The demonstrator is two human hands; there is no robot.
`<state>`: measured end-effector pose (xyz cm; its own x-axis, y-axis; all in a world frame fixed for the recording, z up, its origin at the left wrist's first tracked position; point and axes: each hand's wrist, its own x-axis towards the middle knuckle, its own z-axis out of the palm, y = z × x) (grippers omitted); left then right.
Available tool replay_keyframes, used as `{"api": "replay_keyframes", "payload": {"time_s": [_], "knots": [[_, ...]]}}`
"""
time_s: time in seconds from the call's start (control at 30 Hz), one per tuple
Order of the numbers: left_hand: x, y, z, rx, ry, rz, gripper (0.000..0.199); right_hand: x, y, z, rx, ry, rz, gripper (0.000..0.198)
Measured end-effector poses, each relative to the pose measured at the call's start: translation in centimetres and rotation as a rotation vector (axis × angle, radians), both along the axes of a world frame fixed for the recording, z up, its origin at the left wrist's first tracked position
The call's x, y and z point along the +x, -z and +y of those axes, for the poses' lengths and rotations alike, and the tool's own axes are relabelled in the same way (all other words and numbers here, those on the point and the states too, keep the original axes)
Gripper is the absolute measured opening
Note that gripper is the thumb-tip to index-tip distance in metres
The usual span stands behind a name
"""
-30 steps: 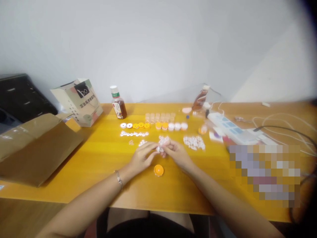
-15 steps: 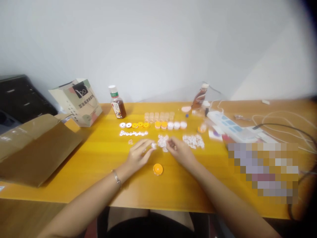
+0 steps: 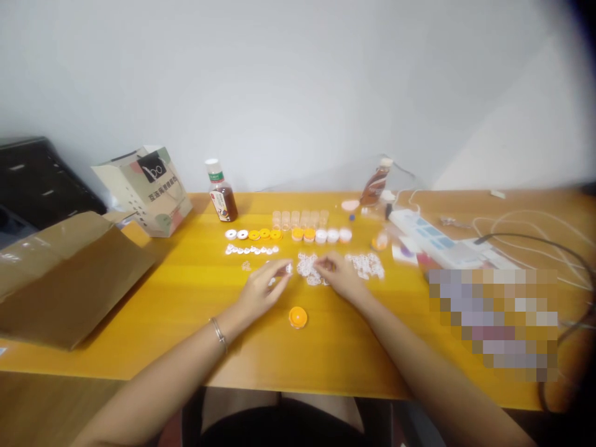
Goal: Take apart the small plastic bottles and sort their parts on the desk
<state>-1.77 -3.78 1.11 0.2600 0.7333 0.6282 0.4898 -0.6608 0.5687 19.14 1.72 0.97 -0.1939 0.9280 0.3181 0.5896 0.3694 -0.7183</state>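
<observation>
My left hand [image 3: 263, 290] pinches a small white plastic piece [image 3: 289, 268] between thumb and fingertips. My right hand [image 3: 342, 277] has its fingers drawn together at the right edge of a heap of small white ring-like pieces [image 3: 307, 268]; whether anything is between them is too small to tell. Below and between the hands lies a round orange cap [image 3: 298, 317]. A second heap of white pieces [image 3: 369, 266] is partly covered by my right hand. A row of small white parts [image 3: 251, 251] stretches beyond my left hand.
Behind are white and orange ring caps [image 3: 264, 234], more round caps [image 3: 321, 236] and clear cups [image 3: 300, 220]. Two drink bottles [image 3: 223, 198] [image 3: 376, 183] stand farther back. A paper bag [image 3: 161, 195] and brown cardboard [image 3: 69, 285] are left; a power strip [image 3: 433, 233] with cables is right.
My right hand's fingers have shifted slightly at the heap's right edge. My left hand stays nearly in place with the small white piece, which has turned slightly.
</observation>
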Motion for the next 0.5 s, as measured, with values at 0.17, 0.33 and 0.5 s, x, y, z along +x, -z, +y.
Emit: {"api": "replay_keyframes", "payload": {"time_s": [0.17,0.33,0.5], "knots": [[0.2,-0.4,-0.1,-0.023,0.02,-0.017,0.029,0.0,-0.1,0.0,0.015,0.012,-0.015,0.014],[0.8,-0.8,-0.1,-0.131,0.061,-0.07,0.028,-0.6,-1.7,-1.6,0.002,-0.036,0.105,0.021],[1.2,-0.4,-0.2,-0.321,0.15,-0.178,0.027,-2.1,-2.3,-3.8,-0.084,-0.255,0.232,0.019]]}}
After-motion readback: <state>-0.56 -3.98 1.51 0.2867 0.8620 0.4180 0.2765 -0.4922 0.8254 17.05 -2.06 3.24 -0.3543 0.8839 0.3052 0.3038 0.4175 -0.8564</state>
